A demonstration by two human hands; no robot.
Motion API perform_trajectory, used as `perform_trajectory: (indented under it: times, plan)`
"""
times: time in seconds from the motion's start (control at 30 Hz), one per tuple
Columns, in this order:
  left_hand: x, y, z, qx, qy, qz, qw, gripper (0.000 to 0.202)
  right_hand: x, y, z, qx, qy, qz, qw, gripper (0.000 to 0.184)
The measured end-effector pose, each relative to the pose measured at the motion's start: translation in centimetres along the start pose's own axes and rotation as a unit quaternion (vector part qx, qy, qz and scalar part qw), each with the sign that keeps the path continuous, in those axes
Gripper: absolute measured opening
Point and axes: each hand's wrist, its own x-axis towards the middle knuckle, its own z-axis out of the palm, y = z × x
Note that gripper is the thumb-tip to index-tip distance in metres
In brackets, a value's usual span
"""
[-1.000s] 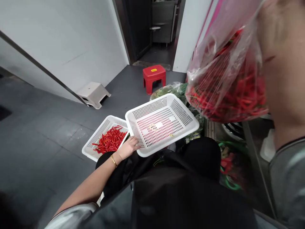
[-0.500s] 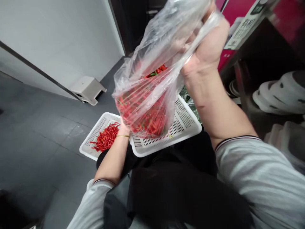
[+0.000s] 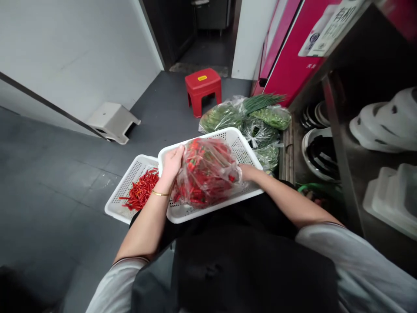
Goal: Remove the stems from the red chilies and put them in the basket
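Note:
A clear plastic bag of red chillies [image 3: 204, 171] lies in a white perforated basket [image 3: 243, 143] resting on my lap. My left hand [image 3: 171, 163] grips the bag's left side, fingers curled on the plastic. My right hand [image 3: 246, 172] holds the bag's right end; its fingers are mostly hidden behind the plastic. A second white basket [image 3: 125, 195] stands on the floor to the left, holding a heap of loose red chillies [image 3: 141, 191].
Bags of green vegetables [image 3: 254, 119] lie on the floor beyond the basket. A red stool [image 3: 202, 89] and a grey step stool [image 3: 112, 121] stand further off. A metal shelf with white and black dishes [image 3: 374, 130] and a pink cabinet [image 3: 289, 52] fill the right.
The bag, held high in my right hand a second ago, has come down into the basket on my lap. My left hand has moved from the basket's rim onto the bag.

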Motion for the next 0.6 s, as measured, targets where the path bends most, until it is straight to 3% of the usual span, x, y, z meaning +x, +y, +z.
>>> perform_trajectory:
  times: [0.1,0.17,0.23,0.3,0.37,0.43,0.53,0.6]
  plan:
    - [-0.2,2.9,-0.1,0.097,-0.024,0.070,0.993,0.047,-0.8,0.9,-3.6,-0.070,-0.026,0.051,0.996,0.023]
    - [-0.7,4.5,0.5,0.146,-0.031,0.101,0.984,0.047,-1.5,-1.0,-6.7,-0.114,0.038,0.072,0.990,0.036]
    - [-1.2,5.3,1.8,0.167,-0.067,0.126,0.976,0.047,-2.0,-4.4,-9.0,-0.101,0.171,-0.010,0.980,0.053]
    - [-1.6,5.1,2.8,0.159,-0.142,0.152,0.965,0.048,-1.7,-8.0,-9.8,-0.066,0.183,-0.140,0.971,0.061]
    - [-1.9,3.6,2.6,0.150,-0.183,0.166,0.957,0.046,-0.3,-9.9,-9.1,-0.080,0.127,-0.189,0.971,0.048]
    - [-2.4,1.1,0.9,0.174,-0.166,0.146,0.960,0.045,1.5,-9.6,-7.3,-0.119,0.058,-0.128,0.983,0.031]
    - [-4.0,-3.7,-2.8,0.290,-0.184,0.047,0.938,0.070,3.3,-6.0,-4.6,-0.120,-0.012,-0.086,0.989,0.031]
    - [-5.4,-6.4,-4.4,0.357,-0.215,0.005,0.909,0.072,3.3,-3.5,-3.3,-0.060,0.010,-0.082,0.995,0.032]
